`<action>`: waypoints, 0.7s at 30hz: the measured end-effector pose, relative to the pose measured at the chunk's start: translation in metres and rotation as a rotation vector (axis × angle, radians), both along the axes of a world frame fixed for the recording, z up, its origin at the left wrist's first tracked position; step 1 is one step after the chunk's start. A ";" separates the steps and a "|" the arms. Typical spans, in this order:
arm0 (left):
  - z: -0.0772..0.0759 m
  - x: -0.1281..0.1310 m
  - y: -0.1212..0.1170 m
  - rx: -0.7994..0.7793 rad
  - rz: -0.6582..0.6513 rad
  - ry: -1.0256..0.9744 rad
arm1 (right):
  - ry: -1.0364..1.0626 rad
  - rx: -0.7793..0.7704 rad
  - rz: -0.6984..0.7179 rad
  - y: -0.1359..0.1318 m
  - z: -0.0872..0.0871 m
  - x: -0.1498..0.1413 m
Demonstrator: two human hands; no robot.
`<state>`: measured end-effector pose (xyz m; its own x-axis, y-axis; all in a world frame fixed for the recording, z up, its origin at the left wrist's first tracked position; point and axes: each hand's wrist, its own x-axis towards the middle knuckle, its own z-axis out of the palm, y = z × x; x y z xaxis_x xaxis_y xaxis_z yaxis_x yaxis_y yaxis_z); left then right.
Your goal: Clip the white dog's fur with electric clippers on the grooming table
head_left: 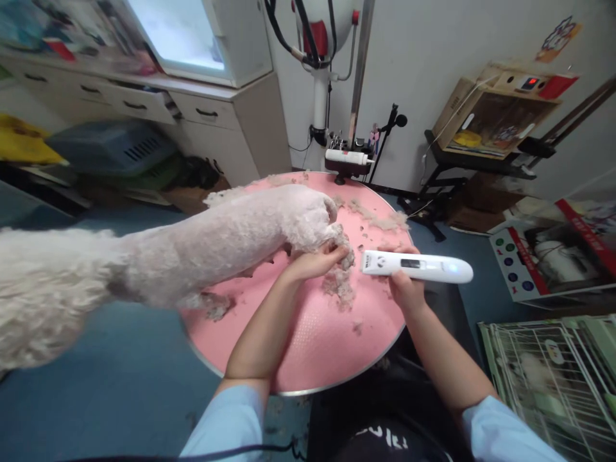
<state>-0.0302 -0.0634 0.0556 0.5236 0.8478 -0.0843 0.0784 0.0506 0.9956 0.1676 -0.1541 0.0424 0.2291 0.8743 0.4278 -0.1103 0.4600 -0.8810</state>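
Observation:
A white dog (231, 234) stands on a round pink grooming table (308, 340), its body clipped short and its head and neck end at the left still fluffy. My left hand (320, 260) is closed around the dog's hind leg (342, 240), where the fur is longer and curly. In my right hand (407, 289) is a white hair clipper (418, 266), its blade end pointing left at the leg, a small gap away. A blue light glows near the clipper's rear end. Cut fur (341, 289) lies just below the leg.
More cut fur (380, 218) covers the table's far right side. At the far edge a holder carries a white bottle (346, 157) and tools. A wire cage (548, 366) with a white animal stands at right. Drawers (206, 112) and a blue-grey pet carrier (115, 147) are at left.

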 end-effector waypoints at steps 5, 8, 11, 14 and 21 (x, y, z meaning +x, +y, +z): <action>-0.004 -0.001 0.000 -0.062 0.037 -0.110 | 0.417 -0.171 -0.124 -0.012 -0.025 -0.032; 0.001 -0.002 -0.002 -0.078 0.027 -0.136 | 0.473 -0.213 -0.056 -0.008 -0.022 -0.042; 0.005 -0.003 -0.003 -0.070 0.004 -0.169 | 0.509 -0.244 -0.039 -0.005 -0.019 -0.043; 0.004 -0.006 -0.002 -0.039 -0.027 -0.184 | 0.527 -0.261 -0.022 -0.005 -0.020 -0.043; 0.006 -0.009 0.001 0.006 -0.104 -0.175 | 0.592 -0.309 0.144 0.001 -0.026 -0.041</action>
